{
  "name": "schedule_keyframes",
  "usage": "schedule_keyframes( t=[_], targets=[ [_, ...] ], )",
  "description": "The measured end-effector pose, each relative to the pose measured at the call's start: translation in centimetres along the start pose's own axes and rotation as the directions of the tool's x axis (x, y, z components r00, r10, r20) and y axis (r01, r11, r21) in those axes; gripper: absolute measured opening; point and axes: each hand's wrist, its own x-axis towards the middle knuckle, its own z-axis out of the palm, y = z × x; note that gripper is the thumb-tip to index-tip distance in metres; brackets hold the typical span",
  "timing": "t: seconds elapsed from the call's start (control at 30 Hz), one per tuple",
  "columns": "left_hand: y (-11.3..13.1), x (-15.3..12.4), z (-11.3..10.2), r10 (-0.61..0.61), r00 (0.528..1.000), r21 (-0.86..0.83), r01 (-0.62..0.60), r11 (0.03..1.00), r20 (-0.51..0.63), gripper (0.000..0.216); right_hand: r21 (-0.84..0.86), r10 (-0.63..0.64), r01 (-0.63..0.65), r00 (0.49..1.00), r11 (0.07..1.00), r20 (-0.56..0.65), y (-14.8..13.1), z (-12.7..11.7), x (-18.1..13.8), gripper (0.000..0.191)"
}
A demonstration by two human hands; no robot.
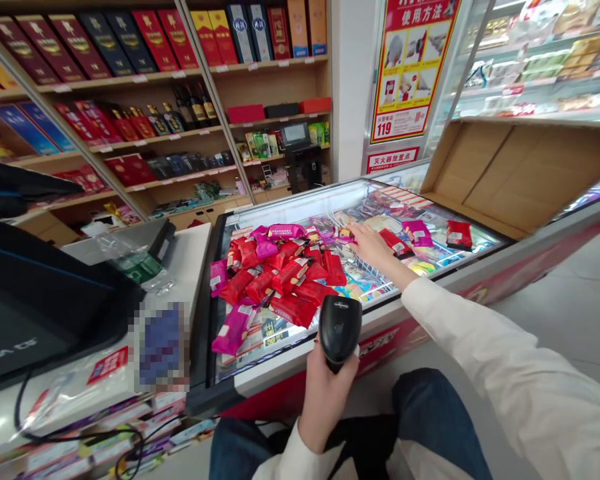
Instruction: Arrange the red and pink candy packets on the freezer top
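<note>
My left hand point(329, 387) is wrapped round a black handheld barcode scanner point(339, 330), its head tilted up in front of the freezer edge. My right hand point(369, 244) reaches over the glass freezer top, its fingertips closed on a small magenta snack packet point(344, 234), partly covered. To its left lies a heap of red snack packets point(290, 273) mixed with magenta ones; one magenta packet point(234, 329) rests at the near left corner. Right of my right hand are a red packet point(396, 244), a magenta packet point(417, 233) and another red packet point(459, 235).
An open cardboard box point(520, 167) stands at the freezer's right end. On the left, a white counter point(193, 250) holds a black terminal point(45, 300), plastic bags and a blurred-out item. Shelves point(150, 77) with boxes and bottles line the back. A cable point(80, 437) hangs at lower left.
</note>
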Motion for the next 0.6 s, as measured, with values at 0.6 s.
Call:
schedule_keyframes(
  t=[0.6],
  targets=[
    [1.9, 0.7, 1.5, 0.097, 0.995, -0.054, -0.096, 0.994, 0.023, 0.031, 0.931, 0.318, -0.162, 0.947, 0.327, 0.054, -4.2, 2.2, -11.4, 0.059]
  ],
)
